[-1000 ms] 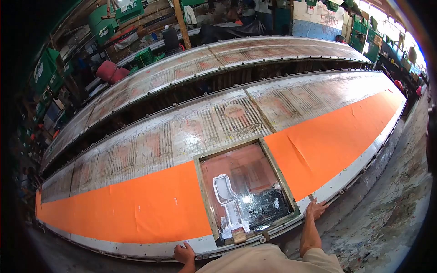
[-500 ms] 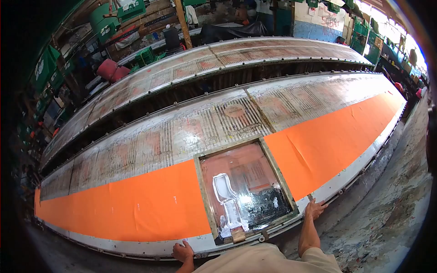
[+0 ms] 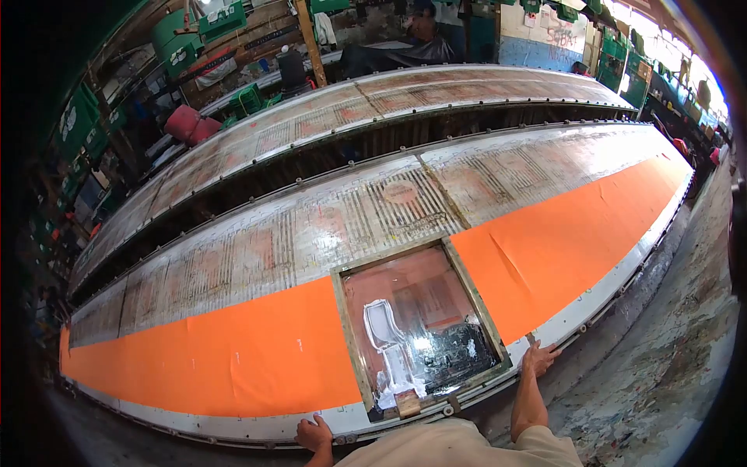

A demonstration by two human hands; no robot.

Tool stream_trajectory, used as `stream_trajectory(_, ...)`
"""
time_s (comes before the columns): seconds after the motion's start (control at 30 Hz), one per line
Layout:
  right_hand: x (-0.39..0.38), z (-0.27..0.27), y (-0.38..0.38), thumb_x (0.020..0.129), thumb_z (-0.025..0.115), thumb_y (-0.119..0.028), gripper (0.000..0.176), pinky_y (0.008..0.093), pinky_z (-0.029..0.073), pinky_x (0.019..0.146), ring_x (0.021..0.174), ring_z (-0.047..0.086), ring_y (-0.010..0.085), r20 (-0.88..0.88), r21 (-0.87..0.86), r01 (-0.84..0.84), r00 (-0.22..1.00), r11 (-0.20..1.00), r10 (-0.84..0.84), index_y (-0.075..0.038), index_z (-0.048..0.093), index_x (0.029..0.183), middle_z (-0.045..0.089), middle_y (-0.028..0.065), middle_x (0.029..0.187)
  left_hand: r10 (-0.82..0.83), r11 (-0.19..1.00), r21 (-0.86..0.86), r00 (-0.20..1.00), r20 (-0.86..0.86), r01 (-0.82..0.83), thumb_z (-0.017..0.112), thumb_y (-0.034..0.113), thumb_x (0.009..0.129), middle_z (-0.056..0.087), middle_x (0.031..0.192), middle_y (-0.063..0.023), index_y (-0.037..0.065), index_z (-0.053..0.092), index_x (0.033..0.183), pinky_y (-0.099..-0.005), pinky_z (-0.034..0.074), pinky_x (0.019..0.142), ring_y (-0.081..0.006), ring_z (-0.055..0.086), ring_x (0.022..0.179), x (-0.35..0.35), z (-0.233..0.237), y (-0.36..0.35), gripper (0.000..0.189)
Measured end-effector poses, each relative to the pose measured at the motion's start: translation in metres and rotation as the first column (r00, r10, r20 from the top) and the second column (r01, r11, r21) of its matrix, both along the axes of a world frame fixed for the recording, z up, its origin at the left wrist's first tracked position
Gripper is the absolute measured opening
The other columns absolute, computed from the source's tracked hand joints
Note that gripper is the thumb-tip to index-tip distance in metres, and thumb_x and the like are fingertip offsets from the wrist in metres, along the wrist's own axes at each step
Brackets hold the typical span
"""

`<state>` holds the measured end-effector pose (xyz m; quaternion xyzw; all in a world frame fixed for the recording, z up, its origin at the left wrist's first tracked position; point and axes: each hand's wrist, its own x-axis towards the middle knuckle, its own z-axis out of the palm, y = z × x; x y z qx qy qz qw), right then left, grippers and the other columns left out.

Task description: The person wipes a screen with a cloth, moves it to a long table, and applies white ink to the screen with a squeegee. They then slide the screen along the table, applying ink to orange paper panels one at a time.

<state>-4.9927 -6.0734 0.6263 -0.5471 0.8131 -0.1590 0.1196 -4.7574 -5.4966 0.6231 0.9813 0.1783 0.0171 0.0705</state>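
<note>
My left hand (image 3: 314, 433) rests on the white front border of the long printing table, its fingers slightly bent and holding nothing. Further right, my right hand (image 3: 539, 359) lies at the same table edge by the metal rail, fingers apart. Between them sits a framed printing screen (image 3: 340, 307) with smears of white paste (image 3: 383, 327) and a dark wet patch at its lower right. A small wooden block (image 3: 407, 403) is at the screen's near side. Orange fabric (image 3: 264, 350) lies flat to the left of the frame, and more orange fabric (image 3: 576, 241) to the right.
The table's stained far half (image 3: 233, 249) stretches behind the fabric. A second long table (image 3: 327, 117) runs parallel beyond a dark gap. Red drums (image 3: 191, 124), green hanging cloths (image 3: 222, 19) and a wooden post (image 3: 310, 43) stand behind. Stained floor (image 3: 654, 350) lies at right.
The view has shifted very slightly. Both hands stay at the table edge, and the screen and the orange fabric have not visibly moved.
</note>
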Motion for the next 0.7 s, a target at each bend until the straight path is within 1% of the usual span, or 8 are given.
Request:
stream_trajectory(0.13,-0.001,-0.001,0.002,0.102,0.055,-0.044,0.072,0.0575,0.054,0.101,0.139,0.047,0.0429,-0.007,0.003,0.003,1.0,1.0,-0.003,-0.002,0.035,0.157,0.025,0.0193,0.166,-0.002,1.0,0.011,1.0,-0.022,0.002,0.066,0.042,0.091,0.068,0.091,-0.0147,0.005,0.066,0.084,-0.0522,0.044,0.091,-0.0362,0.065,0.09,-0.003,0.005,0.0,0.038)
stream_trajectory(0.27,0.001,0.005,0.004,0.101,0.055,-0.045,0.072,0.0569,0.054,0.101,0.139,0.047,0.0424,-0.025,0.015,0.0,1.0,1.0,0.0,-0.003,0.036,0.156,0.026,0.0191,0.165,-0.004,1.0,0.024,1.0,-0.006,0.004,0.066,0.042,0.091,0.068,0.091,-0.0143,0.005,0.066,0.084,-0.0525,0.044,0.09,-0.0359,0.065,0.091,-0.003,-0.004,0.005,0.038)
stream_trajectory(0.33,0.0,0.002,0.003,0.101,0.055,-0.045,0.072,0.0569,0.054,0.101,0.139,0.047,0.0422,-0.023,0.007,0.005,1.0,1.0,-0.005,-0.002,0.036,0.156,0.026,0.0191,0.165,-0.015,1.0,0.025,1.0,0.002,0.015,0.066,0.045,0.09,0.068,0.089,-0.0151,0.007,0.066,0.082,-0.0537,0.046,0.085,-0.0378,0.066,0.089,-0.003,-0.004,0.006,0.039)
stream_trajectory(0.43,0.0,0.0,0.002,0.101,0.055,-0.045,0.071,0.057,0.054,0.1,0.139,0.047,0.042,-0.025,0.006,0.01,1.0,1.0,-0.009,-0.002,0.038,0.156,0.026,0.019,0.166,-0.041,0.999,0.022,0.998,0.05,0.04,0.066,0.045,0.09,0.067,0.088,-0.0147,0.007,0.065,0.081,-0.0534,0.046,0.083,-0.0378,0.065,0.088,-0.004,-0.005,0.007,0.038)
stream_trajectory(0.57,-0.002,-0.002,-0.001,0.1,0.057,-0.047,0.074,0.0571,0.054,0.099,0.138,0.049,0.0431,-0.044,-0.003,0.003,0.999,1.0,-0.003,-0.002,0.038,0.155,0.027,0.02,0.165,-0.04,0.999,0.015,0.999,0.023,0.04,0.066,0.045,0.091,0.068,0.09,-0.0168,0.005,0.066,0.082,-0.0556,0.047,0.084,-0.0393,0.066,0.091,-0.001,-0.009,0.008,0.041)
stream_trajectory(0.63,0.002,-0.006,-0.006,0.099,0.057,-0.049,0.075,0.0568,0.054,0.099,0.136,0.05,0.0442,-0.04,0.0,0.003,0.999,1.0,-0.003,-0.001,0.039,0.155,0.028,0.0209,0.164,-0.043,0.999,-0.026,0.996,0.077,0.045,0.066,0.045,0.091,0.067,0.091,-0.0163,0.006,0.065,0.083,-0.0563,0.045,0.086,-0.0391,0.064,0.091,-0.002,-0.012,0.008,0.04)
stream_trajectory(0.67,-0.003,-0.008,-0.006,0.099,0.057,-0.05,0.077,0.0565,0.054,0.099,0.135,0.052,0.0453,-0.03,-0.001,0.0,1.0,1.0,0.0,-0.001,0.039,0.155,0.029,0.0219,0.164,-0.034,0.998,-0.049,0.999,0.039,0.036,0.066,0.047,0.092,0.067,0.093,-0.0184,0.005,0.065,0.085,-0.0575,0.046,0.086,-0.0406,0.065,0.093,-0.001,-0.013,0.01,0.042)
stream_trajectory(0.7,-0.005,-0.005,-0.004,0.098,0.057,-0.051,0.078,0.0566,0.054,0.1,0.134,0.053,0.0464,-0.028,0.023,-0.011,1.0,1.0,0.011,0.0,0.039,0.154,0.03,0.0228,0.163,-0.037,0.999,-0.015,0.999,0.017,0.038,0.064,0.049,0.093,0.068,0.095,-0.0194,0.004,0.066,0.086,-0.0568,0.047,0.087,-0.0405,0.065,0.095,0.0,-0.015,0.011,0.046)
